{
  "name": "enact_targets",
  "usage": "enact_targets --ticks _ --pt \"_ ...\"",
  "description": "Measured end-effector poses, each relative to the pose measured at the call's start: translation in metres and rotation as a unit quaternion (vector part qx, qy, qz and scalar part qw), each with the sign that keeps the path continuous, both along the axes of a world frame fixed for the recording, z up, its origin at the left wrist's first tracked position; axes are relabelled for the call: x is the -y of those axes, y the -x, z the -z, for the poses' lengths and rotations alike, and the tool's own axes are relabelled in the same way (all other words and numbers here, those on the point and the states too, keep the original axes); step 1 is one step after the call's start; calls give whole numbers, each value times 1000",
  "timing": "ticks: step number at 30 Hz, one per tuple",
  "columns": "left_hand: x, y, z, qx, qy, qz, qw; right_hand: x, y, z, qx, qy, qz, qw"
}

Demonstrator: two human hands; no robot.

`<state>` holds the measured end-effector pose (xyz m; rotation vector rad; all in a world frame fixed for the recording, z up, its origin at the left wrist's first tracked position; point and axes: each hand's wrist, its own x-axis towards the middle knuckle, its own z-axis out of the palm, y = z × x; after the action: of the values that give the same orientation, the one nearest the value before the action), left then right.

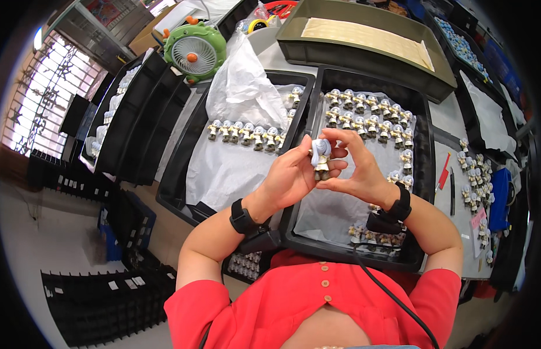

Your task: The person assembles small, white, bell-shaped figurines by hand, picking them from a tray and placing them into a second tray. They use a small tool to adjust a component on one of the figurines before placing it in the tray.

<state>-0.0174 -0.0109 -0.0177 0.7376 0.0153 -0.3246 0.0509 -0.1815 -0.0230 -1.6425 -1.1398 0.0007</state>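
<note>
Between my two hands, above the gap between two black trays, is a small figurine (321, 158) with pale lavender hair, a white-and-gold outfit and dark boots. My left hand (288, 173) grips its side, fingers closed around it. My right hand (360, 166) is curled about the other side, with fingertips and thumb at the figurine's head and feet. Under my right hand, the right black tray (424, 145) holds rows of similar figurines on white paper. The left black tray (180, 163) has one row and a few more figurines at its right side, plus crumpled white sheeting (238, 87).
A green toy-shaped fan (194, 52) stands behind the left tray. An olive bin (363, 49) sits at the back. More figurines (477, 177), a red tool (443, 171) and a blue object (500, 200) lie at the right. Stacked black trays (136, 116) rise on the left.
</note>
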Motion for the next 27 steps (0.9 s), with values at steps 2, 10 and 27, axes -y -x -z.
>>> enact_targets --ticks 2,10,27 --pt "-8 5 -6 -1 -58 -23 998 0 -5 1 43 -13 2 999" --pt "-124 -15 -63 75 -454 -109 881 7 -16 -2 -38 -44 0 998" --pt "-150 48 20 -155 -615 260 728 -1 -22 2 -72 40 5 997"
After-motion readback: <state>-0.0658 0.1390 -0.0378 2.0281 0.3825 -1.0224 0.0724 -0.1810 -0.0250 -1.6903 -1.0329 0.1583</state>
